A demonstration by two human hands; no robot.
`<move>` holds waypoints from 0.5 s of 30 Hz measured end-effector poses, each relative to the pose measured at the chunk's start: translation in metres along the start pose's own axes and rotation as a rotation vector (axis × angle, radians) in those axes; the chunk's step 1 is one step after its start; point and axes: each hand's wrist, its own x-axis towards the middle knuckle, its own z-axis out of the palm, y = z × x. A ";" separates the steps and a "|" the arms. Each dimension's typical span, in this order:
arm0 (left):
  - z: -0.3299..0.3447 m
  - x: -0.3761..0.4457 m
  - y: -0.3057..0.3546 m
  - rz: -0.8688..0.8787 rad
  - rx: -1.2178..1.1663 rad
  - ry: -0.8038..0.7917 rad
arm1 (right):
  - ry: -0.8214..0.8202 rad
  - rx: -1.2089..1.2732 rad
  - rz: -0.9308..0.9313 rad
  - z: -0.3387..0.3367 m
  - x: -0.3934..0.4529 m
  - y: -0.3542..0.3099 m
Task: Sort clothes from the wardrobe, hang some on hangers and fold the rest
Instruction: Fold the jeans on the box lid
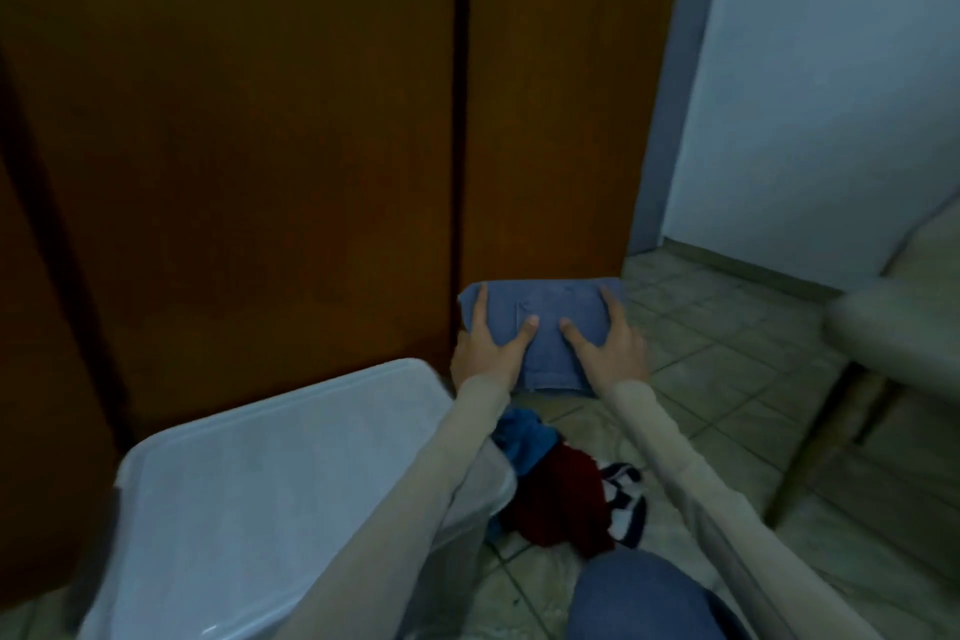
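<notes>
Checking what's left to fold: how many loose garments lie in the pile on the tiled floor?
3 visible: a blue garment nearest the bin, a dark red garment in the middle, a white striped garment on the right. More may be hidden.

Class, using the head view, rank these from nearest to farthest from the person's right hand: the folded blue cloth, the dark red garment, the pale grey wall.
1. Folded blue cloth: under the right hand.
2. Dark red garment: on the tiled floor, closer to the person.
3. Pale grey wall: far right, beyond the wardrobe.
</notes>
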 end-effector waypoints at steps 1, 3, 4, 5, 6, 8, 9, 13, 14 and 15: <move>0.013 -0.001 0.016 0.026 -0.006 -0.022 | 0.035 -0.017 0.001 -0.019 0.005 0.006; 0.041 -0.005 0.047 0.078 -0.032 -0.065 | 0.101 -0.057 0.010 -0.058 0.015 0.019; 0.055 -0.008 0.063 0.104 -0.047 -0.087 | 0.135 -0.059 0.017 -0.078 0.019 0.024; 0.069 -0.011 0.079 0.128 -0.058 -0.110 | 0.168 -0.056 0.023 -0.098 0.022 0.030; 0.084 -0.014 0.095 0.154 -0.068 -0.132 | 0.203 -0.056 0.032 -0.118 0.025 0.036; 0.113 -0.020 0.126 0.210 -0.106 -0.178 | 0.275 -0.067 0.045 -0.157 0.030 0.049; 0.127 -0.023 0.142 0.239 -0.130 -0.202 | 0.310 -0.066 0.044 -0.177 0.033 0.056; 0.183 -0.035 0.198 0.326 -0.197 -0.294 | 0.416 -0.076 0.062 -0.247 0.048 0.085; 0.198 -0.038 0.210 0.342 -0.226 -0.315 | 0.432 -0.085 0.071 -0.263 0.052 0.093; 0.211 -0.040 0.221 0.357 -0.255 -0.335 | 0.448 -0.088 0.077 -0.277 0.056 0.100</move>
